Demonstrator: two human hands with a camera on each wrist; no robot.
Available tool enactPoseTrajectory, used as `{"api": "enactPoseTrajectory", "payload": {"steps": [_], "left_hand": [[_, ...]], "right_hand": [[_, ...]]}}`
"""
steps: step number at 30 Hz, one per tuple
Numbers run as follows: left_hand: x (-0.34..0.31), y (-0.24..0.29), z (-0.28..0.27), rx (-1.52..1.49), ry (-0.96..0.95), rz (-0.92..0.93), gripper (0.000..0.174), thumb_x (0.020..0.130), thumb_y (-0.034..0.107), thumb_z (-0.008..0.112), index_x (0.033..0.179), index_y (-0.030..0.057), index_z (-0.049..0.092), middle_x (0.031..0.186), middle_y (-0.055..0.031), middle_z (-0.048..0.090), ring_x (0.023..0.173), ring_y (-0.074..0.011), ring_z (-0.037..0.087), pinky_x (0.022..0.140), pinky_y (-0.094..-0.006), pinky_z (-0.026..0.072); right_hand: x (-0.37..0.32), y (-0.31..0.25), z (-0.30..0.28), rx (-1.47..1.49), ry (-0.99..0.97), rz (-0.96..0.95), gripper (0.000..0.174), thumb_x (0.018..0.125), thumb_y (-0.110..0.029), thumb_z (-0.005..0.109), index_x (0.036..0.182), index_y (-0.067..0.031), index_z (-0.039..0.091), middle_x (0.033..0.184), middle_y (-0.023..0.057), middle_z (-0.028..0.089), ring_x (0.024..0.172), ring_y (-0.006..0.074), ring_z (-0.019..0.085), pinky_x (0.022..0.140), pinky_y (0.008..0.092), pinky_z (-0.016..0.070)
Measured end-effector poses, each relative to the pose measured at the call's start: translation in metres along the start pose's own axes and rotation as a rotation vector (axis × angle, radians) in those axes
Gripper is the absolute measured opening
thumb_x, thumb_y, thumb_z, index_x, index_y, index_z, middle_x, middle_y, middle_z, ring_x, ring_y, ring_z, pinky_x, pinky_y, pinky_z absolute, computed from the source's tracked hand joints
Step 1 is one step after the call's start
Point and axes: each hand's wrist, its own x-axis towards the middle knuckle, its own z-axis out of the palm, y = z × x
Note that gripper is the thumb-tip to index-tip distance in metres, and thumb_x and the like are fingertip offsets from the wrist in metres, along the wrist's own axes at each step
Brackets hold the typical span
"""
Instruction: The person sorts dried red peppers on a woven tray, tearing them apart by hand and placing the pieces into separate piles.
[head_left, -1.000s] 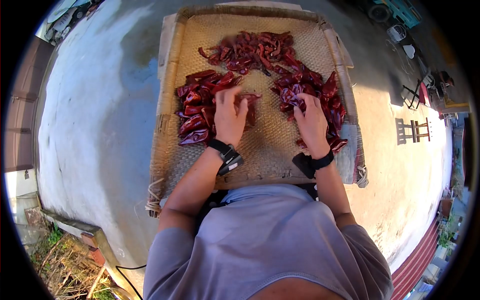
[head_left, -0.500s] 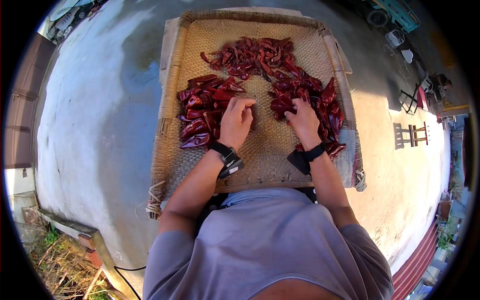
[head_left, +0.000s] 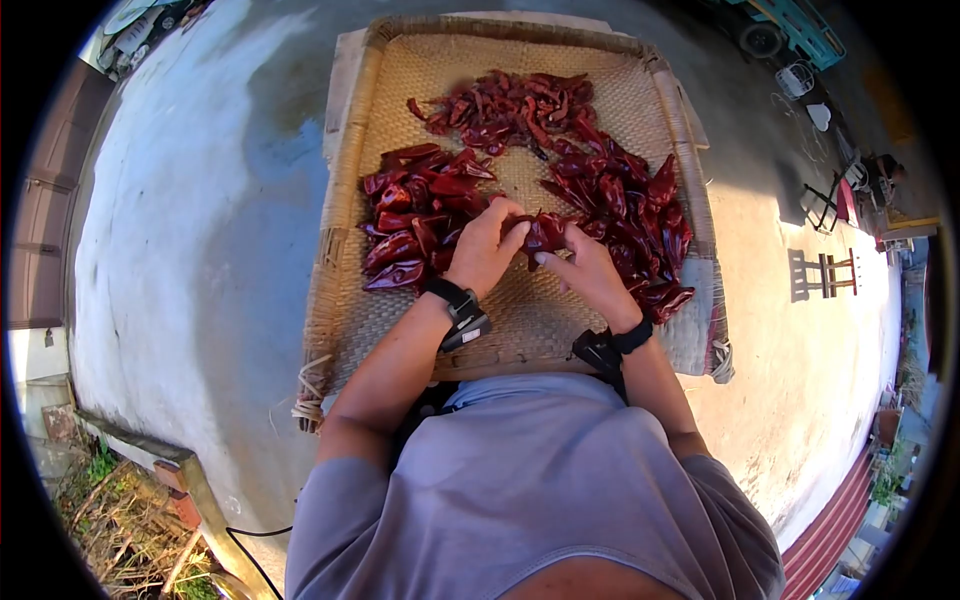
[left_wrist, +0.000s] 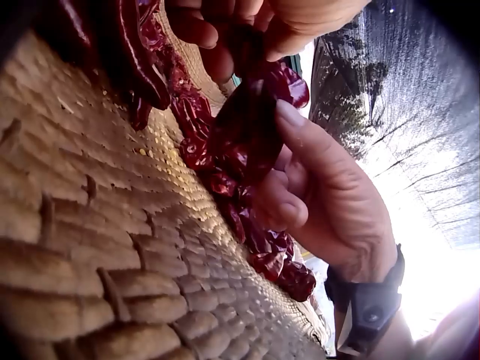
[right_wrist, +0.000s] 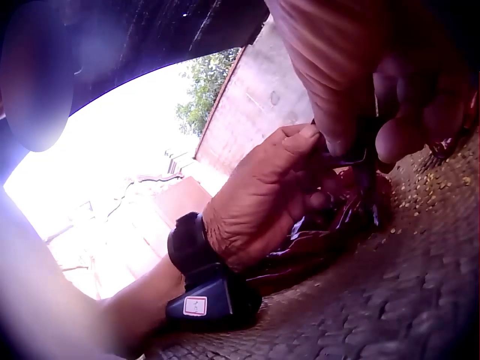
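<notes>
Fingers of left hand [head_left: 485, 250] and right hand [head_left: 587, 272] pinch one dark-red dried chilli [head_left: 543, 232] | heaps [head_left: 620, 190] across woven tray [head_left: 520, 320] likely pending.

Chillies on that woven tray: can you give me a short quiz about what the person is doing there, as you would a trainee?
1. True or false: the left hand and the right hand both pinch one dried chilli over the woven tray.
2. How do the loose chillies lie on the tray? A) in one heap at its centre; B) in a horseshoe along its left, far and right parts; C) inside a bowl.
3. What does the person wear on each wrist?

Key: 1 true. 2 B. 3 a black strap with a small device on it.
</notes>
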Motion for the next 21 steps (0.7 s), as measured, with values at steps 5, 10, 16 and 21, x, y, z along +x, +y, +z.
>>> {"api": "enactPoseTrajectory", "payload": {"steps": [5,10,16,21], "left_hand": [[-0.003,0.007,0.001,-0.086,-0.019,0.115,0.031,0.094,0.017,0.068,0.120,0.0041,0.057,0.099,-0.0094,0.066,0.090,-0.0214,0.065,0.082,-0.0322,0.0524],[0.000,0.005,0.001,0.077,-0.076,0.204,0.026,0.092,0.017,0.070,0.113,0.0034,0.062,0.100,-0.0107,0.066,0.093,-0.0227,0.066,0.084,-0.0332,0.0522],[0.001,0.007,-0.005,0.119,0.348,0.121,0.024,0.090,0.016,0.071,0.108,0.0045,0.061,0.100,-0.0141,0.062,0.092,-0.0312,0.064,0.079,-0.0378,0.0514],[0.002,0.014,-0.016,0.474,0.742,0.109,0.046,0.087,0.011,0.073,0.128,0.0092,0.054,0.124,-0.0148,0.050,0.108,-0.0344,0.054,0.087,-0.0402,0.0471]], "right_hand": [[-0.001,0.007,0.000,-0.109,-0.103,0.056,0.040,0.091,-0.026,0.069,0.121,-0.0018,0.059,0.094,0.0130,0.070,0.069,0.0194,0.067,0.060,0.0344,0.0523],[-0.001,0.019,0.003,-0.153,-0.059,-0.206,0.033,0.092,-0.026,0.066,0.114,-0.0012,0.061,0.088,0.0148,0.069,0.080,0.0275,0.067,0.073,0.0390,0.0511],[-0.002,0.024,-0.007,-0.458,0.116,-0.262,0.027,0.089,-0.018,0.065,0.114,-0.0077,0.063,0.104,0.0136,0.066,0.084,0.0348,0.066,0.075,0.0414,0.0513],[0.006,0.018,-0.011,-0.697,0.286,-0.230,0.030,0.086,-0.010,0.062,0.116,-0.0108,0.062,0.118,0.0104,0.060,0.090,0.0339,0.066,0.077,0.0433,0.0527]]}}
